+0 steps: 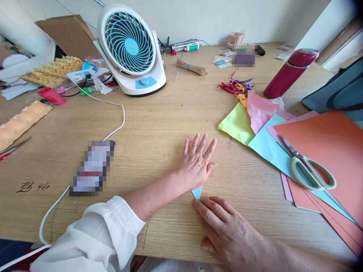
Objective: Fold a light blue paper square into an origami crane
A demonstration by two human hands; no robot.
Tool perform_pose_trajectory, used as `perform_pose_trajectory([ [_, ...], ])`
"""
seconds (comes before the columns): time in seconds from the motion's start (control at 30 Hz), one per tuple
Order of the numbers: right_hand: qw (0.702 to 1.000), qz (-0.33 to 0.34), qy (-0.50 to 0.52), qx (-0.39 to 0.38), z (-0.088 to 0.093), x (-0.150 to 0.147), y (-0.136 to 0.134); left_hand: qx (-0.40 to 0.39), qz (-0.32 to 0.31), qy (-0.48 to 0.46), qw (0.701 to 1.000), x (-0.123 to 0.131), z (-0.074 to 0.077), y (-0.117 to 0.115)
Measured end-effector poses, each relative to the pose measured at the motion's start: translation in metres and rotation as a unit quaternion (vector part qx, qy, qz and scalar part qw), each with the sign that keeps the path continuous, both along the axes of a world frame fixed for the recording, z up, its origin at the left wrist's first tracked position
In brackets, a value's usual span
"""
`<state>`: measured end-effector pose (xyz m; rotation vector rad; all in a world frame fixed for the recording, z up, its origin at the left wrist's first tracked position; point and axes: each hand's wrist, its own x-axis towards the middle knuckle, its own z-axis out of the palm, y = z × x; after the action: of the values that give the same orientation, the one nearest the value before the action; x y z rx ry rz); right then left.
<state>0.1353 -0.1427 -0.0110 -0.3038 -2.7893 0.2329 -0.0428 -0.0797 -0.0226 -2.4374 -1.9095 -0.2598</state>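
Observation:
A narrow folded strip of light blue paper lies on the table, tapering towards me. My left hand rests flat over its far part, fingers spread, so most of the paper is hidden under the palm and wrist. At the near tip, my right hand touches the paper with its index fingertip. Its fingers lie close together, slightly bent, with the thumb apart on the table side.
On the right, scissors lie on stacked coloured sheets, near a flask and a bag. A phone with a white cable sits left. Behind stand a fan and a stick bundle.

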Motion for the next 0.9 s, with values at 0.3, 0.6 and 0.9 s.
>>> perform_pose_trajectory([
  [0.3,0.982,-0.062,0.144,-0.102,0.052,0.009,0.062,0.016,-0.192,-0.038,0.98,-0.001,0.002,-0.006],
  [0.6,0.914,-0.234,0.178,-0.278,0.005,-0.02,0.082,0.177,-0.088,-0.274,0.941,-0.019,0.009,-0.005],
  [0.9,0.961,-0.252,0.002,-0.113,0.001,-0.029,0.062,0.196,-0.036,-0.253,0.947,-0.029,0.01,0.001],
])
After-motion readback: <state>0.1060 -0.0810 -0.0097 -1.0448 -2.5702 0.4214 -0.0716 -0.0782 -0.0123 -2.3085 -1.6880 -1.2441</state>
